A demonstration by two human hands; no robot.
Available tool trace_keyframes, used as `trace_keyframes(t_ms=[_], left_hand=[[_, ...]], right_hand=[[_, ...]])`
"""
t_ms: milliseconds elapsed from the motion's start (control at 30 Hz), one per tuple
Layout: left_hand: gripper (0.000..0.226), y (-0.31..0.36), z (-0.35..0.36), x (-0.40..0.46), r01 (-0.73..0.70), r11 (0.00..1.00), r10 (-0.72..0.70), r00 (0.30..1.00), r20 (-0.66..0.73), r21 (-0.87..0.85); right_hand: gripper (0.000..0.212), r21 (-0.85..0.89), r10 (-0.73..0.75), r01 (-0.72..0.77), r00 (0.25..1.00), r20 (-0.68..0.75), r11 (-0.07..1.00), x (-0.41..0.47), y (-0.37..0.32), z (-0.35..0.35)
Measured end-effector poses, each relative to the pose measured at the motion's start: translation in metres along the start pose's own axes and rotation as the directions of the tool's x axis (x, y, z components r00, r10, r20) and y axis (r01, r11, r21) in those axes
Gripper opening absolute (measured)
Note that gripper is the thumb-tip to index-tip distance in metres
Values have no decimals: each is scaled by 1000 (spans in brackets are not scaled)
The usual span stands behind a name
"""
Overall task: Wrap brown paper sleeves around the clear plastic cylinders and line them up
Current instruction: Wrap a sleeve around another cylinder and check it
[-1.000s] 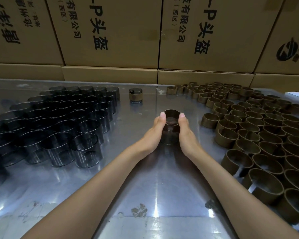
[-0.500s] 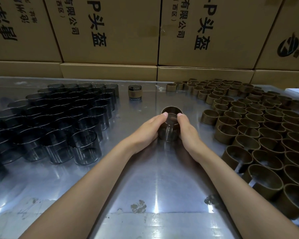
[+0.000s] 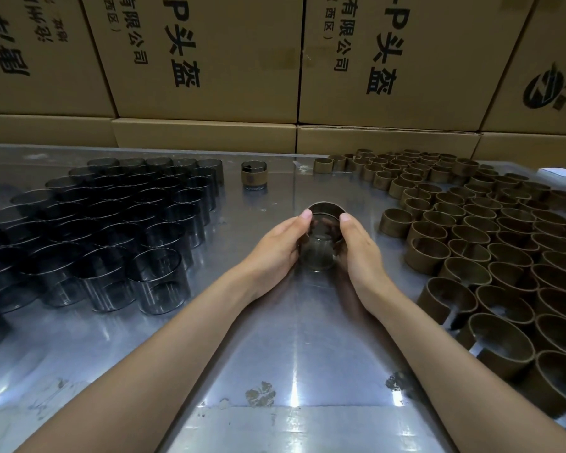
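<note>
- Cupping one clear plastic cylinder (image 3: 317, 253) between both palms, I have my left hand (image 3: 275, 246) and right hand (image 3: 360, 248) curled round its sides, a fingertip from each resting at the rim.
- It stands near the middle of the table (image 3: 294, 354), and a brown paper sleeve (image 3: 327, 209) sits around its upper part, not yet down at mid-height, as far as I can judge.
- I read this as the fitting step: the sleeve needs sliding down evenly, then the piece belongs beside the one finished cylinder (image 3: 254, 175) standing further back.
- That move calls for equal pressure from both sides, or the thin paper band may crease or sit skewed.
- To my left, the bare cylinders (image 3: 118, 230) are packed close together, smooth, glossy and see-through, with dark tinted walls.
- To my right, the empty sleeves (image 3: 490, 243) stand on edge as matt brown rings, some split open at a seam.
- Under it all the tabletop is shiny and reflective, scuffed near me; printed cardboard boxes (image 3: 209, 60) wall off the far side.
</note>
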State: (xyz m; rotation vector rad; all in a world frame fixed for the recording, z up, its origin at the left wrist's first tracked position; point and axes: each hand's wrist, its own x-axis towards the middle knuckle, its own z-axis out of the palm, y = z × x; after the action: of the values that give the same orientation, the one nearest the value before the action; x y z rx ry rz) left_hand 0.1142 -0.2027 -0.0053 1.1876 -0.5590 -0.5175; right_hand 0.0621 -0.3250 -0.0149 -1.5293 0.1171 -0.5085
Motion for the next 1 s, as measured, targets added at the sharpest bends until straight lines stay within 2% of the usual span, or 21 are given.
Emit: trace_keyframes(t_ms=[300, 433, 567, 700, 800, 900, 1000], left_hand=[[26, 3, 4, -1, -18, 996, 13, 998, -53, -93], [25, 8, 2, 0, -42, 995, 34, 996, -88, -89], [26, 12, -1, 1, -58, 993, 51, 996, -71, -99], [32, 18, -9, 0, 79, 996, -78, 997, 10, -45], [48, 21, -12, -1, 267, 964, -267, 964, 8, 17], [59, 26, -19, -3, 338, 940, -339, 941, 3, -35], [58, 30, -23, -7, 363, 925, -357, 932, 69, -115]], right_hand=[[32, 107, 49, -48, 999, -2, 993, 4, -5, 1], [29, 56, 73, -79, 991, 110, 995, 4, -11, -2], [23, 22, 193, -202, 960, 204, 979, 3, -20, -5], [18, 188, 282, -312, 944, 172, 931, 3, -26, -15], [32, 252, 337, -399, 906, 255, 882, 1, -32, -21], [45, 261, 369, -468, 861, 351, 844, -1, -34, -24], [29, 327, 345, -489, 844, 410, 809, -1, -34, -25]])
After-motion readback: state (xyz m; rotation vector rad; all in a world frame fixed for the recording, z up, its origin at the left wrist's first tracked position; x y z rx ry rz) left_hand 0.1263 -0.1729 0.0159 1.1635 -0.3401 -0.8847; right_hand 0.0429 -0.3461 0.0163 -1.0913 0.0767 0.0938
